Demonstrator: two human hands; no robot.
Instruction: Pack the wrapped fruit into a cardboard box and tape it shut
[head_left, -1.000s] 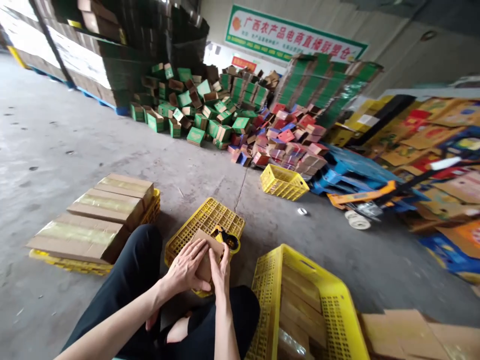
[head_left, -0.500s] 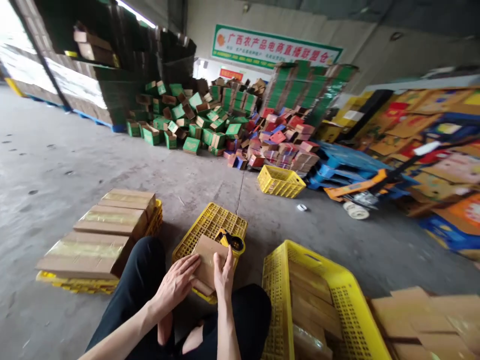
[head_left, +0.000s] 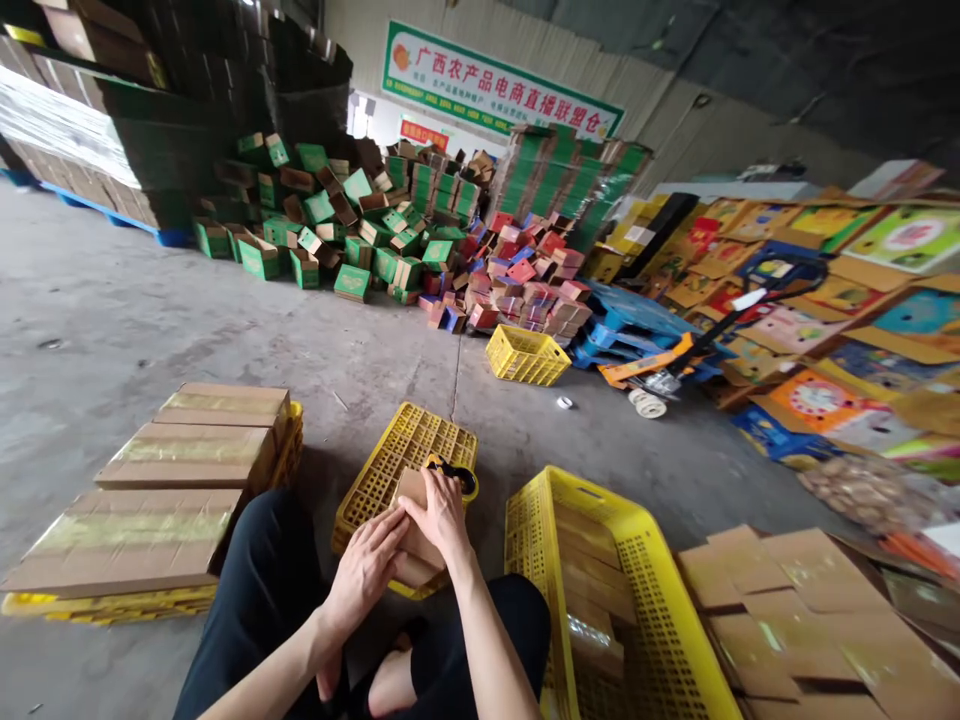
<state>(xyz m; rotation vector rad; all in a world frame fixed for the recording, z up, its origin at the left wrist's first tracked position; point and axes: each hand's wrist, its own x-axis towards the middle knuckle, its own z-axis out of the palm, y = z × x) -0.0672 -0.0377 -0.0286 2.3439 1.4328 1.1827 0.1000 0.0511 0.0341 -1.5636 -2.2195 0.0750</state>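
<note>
A small cardboard box [head_left: 421, 548] rests on an upturned yellow crate [head_left: 373, 482] between my knees. My left hand [head_left: 366, 556] grips its near left edge, fingers laid along the top. From the right, my right hand [head_left: 438, 512] closes over the far part of the box, its thumb pressed on the cardboard close to the left fingertips. Behind the right fingers lies a yellow and black tape dispenser [head_left: 463, 476], partly covered by that hand. The box's underside is hidden.
Taped cartons [head_left: 184, 455] lie on stacked crates at left. A yellow crate [head_left: 679, 590] at right holds flat cardboard boxes; more cardboard [head_left: 806, 620] lies beyond it. Farther off are a small yellow crate [head_left: 527, 355], a pallet jack [head_left: 660, 365] and heaped green boxes [head_left: 352, 282].
My right hand has moved from the box's right side up over its far top, nearer my left hand. The view has swung to the right.
</note>
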